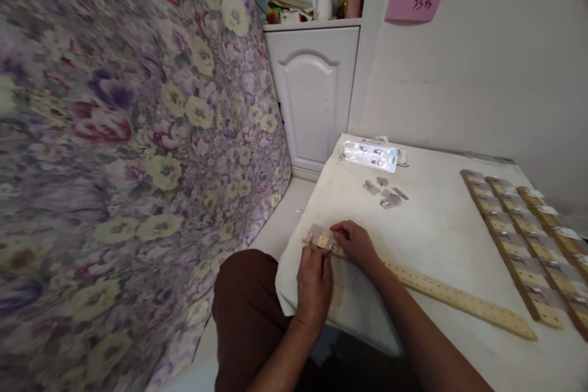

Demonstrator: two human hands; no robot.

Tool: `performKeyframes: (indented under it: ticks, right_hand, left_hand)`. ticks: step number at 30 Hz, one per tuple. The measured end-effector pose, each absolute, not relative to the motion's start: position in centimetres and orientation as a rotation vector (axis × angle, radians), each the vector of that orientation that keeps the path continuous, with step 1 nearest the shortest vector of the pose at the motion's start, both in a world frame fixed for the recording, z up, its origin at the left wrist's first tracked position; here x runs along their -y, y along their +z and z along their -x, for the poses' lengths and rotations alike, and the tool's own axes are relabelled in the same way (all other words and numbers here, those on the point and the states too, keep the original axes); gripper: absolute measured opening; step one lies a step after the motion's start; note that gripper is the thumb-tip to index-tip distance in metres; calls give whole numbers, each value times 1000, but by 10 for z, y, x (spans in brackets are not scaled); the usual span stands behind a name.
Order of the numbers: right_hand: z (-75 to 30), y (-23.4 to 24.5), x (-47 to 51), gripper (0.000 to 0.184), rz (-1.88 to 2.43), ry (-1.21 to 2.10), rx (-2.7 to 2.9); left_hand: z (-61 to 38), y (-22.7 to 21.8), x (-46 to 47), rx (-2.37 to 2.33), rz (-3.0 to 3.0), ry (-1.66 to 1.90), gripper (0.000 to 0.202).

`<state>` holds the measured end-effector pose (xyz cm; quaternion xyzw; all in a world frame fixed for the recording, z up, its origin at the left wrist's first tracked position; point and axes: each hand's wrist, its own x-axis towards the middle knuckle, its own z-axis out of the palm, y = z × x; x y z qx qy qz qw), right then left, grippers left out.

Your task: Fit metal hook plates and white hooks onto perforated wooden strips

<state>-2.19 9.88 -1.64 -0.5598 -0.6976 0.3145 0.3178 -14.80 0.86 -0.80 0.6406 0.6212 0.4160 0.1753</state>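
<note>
A pale wooden strip (452,296) with rows of small holes lies slantwise across the cloth-covered table. Near its left end sit small clear plastic pieces (316,233) with metal parts. My left hand (315,277) is closed at the strip's front edge, its fingertips touching the wood or a plastic piece; what it grips is hidden. From behind the strip my right hand (356,244) reaches over, thumb and forefinger pinched at a clear plastic piece, whose outline is hard to make out. Several loose clear pieces (389,198) with metal bits lie farther back.
A clear blister pack (368,155) with metal hooks lies at the table's back left. At the right stand out several wooden strips (505,245) fitted with clear pieces. The flowered curtain (174,135) hangs left; a white cabinet (315,92) stands beyond the table (441,226).
</note>
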Motion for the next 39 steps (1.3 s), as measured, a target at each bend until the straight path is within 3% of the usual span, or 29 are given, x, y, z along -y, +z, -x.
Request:
performKeyframes:
  ticks: [39]
  right_hand:
    - [20,-12,-99,29,1485,923,1869]
  left_hand:
    - [151,-5,-5,-1712,-1857,1176,14]
